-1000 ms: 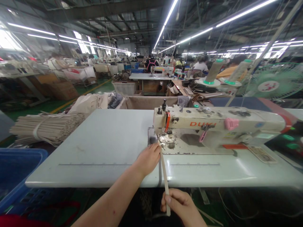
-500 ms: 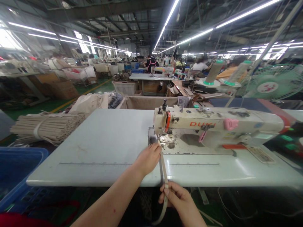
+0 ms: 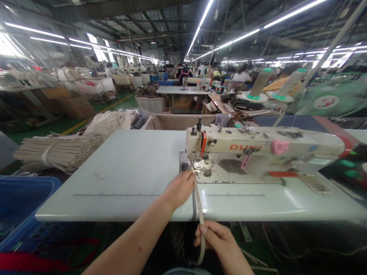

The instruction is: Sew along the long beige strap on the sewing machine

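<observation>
Strip [image 3: 198,201] clamped in R hand [image 3: 211,237] grip | R rose twd table [image 3: 123,164] edge | L hand [image 3: 180,189] grip: couldn't tell | prob. kept guiding

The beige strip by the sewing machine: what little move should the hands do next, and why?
Probably ease the strip a little farther toward the sewing machine. The left hand has its fingertips at the strip near the machine's needle end, and the right hand pinches it in front of the table, so both seem placed to guide it.
</observation>
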A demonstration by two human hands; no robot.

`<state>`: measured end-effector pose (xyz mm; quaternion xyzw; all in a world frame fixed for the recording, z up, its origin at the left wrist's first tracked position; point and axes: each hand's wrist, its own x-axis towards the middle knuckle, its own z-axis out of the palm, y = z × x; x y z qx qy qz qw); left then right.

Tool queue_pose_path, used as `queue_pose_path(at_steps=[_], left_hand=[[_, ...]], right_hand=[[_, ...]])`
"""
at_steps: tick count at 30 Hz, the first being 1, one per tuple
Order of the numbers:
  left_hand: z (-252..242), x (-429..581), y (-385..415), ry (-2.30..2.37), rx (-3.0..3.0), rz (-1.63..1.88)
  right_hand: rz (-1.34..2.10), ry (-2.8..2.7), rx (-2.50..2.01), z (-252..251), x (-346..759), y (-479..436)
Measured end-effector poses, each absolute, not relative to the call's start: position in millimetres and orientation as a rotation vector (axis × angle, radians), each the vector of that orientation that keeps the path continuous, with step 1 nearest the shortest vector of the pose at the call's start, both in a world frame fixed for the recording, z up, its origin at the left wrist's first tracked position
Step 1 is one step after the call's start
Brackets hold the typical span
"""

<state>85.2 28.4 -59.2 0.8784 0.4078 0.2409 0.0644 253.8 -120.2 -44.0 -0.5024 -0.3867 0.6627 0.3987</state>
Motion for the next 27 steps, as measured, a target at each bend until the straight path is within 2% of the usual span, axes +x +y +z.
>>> queue_pose_path(at_steps=[27], left_hand=[[-64.6, 87.6, 31.3, 1.218, 2.648, 0.770]], right_hand=[[1.659, -1.015, -1.278, -51.0, 257.2, -119.9]])
